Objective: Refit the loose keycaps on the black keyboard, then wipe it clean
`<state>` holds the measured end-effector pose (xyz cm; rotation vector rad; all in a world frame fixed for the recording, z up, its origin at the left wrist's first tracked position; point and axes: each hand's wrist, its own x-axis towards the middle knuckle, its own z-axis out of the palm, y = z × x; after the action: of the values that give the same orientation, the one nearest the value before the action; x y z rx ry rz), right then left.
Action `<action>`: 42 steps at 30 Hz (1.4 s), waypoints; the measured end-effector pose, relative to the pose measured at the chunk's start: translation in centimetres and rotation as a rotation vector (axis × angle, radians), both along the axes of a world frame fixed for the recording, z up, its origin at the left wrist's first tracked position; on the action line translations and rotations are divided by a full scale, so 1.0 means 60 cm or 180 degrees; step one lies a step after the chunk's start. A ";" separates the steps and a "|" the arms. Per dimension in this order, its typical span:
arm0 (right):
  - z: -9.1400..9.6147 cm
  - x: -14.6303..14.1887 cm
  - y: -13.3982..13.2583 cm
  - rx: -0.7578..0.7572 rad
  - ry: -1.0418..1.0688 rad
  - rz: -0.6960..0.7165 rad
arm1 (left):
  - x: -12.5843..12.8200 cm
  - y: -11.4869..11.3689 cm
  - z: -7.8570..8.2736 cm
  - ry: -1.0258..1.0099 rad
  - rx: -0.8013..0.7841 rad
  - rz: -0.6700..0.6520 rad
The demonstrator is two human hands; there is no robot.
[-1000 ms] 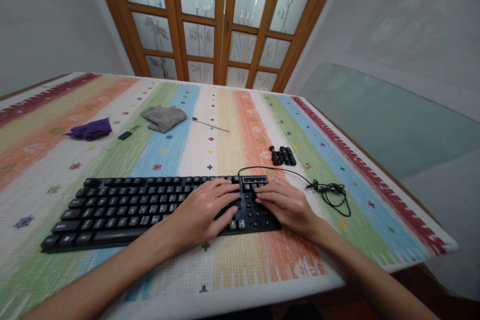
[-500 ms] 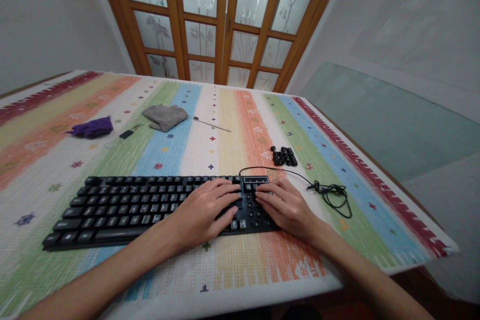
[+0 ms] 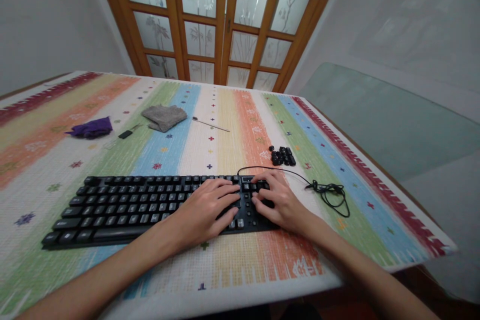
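Note:
A black keyboard [image 3: 123, 206] lies across the near part of the table. Its right-hand number pad shows bare switches [image 3: 248, 205] where there are no caps, with a few caps along its top row. My left hand [image 3: 210, 205] rests flat on the keyboard just left of the number pad, fingers stretched out and apart. Over the number pad is my right hand [image 3: 279, 202], its fingers bent and spread, tips touching the upper left keys; the palm hides the pad's right side. Beyond the keyboard sits a small pile of loose black keycaps [image 3: 284, 156].
The keyboard's coiled cable [image 3: 332, 194] lies to the right. Farther back are a thin brush [image 3: 210, 124], a grey cloth [image 3: 164, 117], a small dark tool with thin wires [image 3: 126, 134] and a purple cloth [image 3: 92, 128]. A striped tablecloth [image 3: 112, 160] covers the table.
My right hand has shifted slightly left and up over the number pad. Its fingers have spread and bent more. My left hand stays in place.

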<state>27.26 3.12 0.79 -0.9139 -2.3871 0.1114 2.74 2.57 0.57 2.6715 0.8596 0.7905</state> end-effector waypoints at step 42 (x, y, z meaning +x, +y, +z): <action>0.057 0.048 0.171 -0.1970 0.1095 -0.0253 | -0.004 -0.015 -0.006 0.0116 0.0067 -0.0231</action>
<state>30.13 13.40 4.19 -1.1458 -2.0079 0.9371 2.48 1.70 0.22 2.7262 0.7621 0.7405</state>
